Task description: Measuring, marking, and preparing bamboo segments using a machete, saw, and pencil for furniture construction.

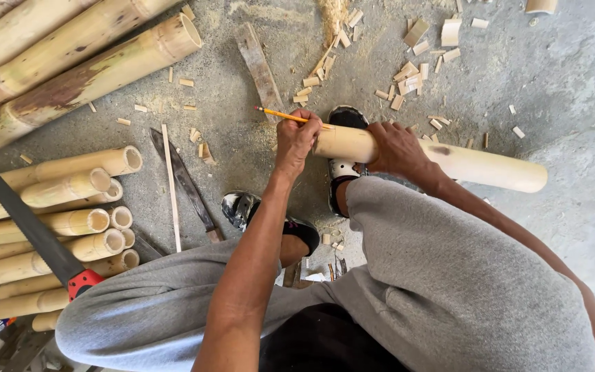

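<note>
The left hand (296,140) is closed around a yellow pencil (285,116), tip held against the left end of a pale cylindrical bamboo section (480,167). The right hand (397,148) grips this section from above, fingers wrapped over it. The section lies across the right knee, above the grey concrete floor (559,83). A red-handled handsaw (25,224) rests on stacked bamboo poles (70,222) at left.

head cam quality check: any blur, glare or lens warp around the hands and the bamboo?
Head view: even, soft daylight with only faint shadows; left hand, pencil and bamboo piece are sharp; glare only on the shiny shoe; wide-angle stretch at the edges, so the saw and knees loom large.
</note>
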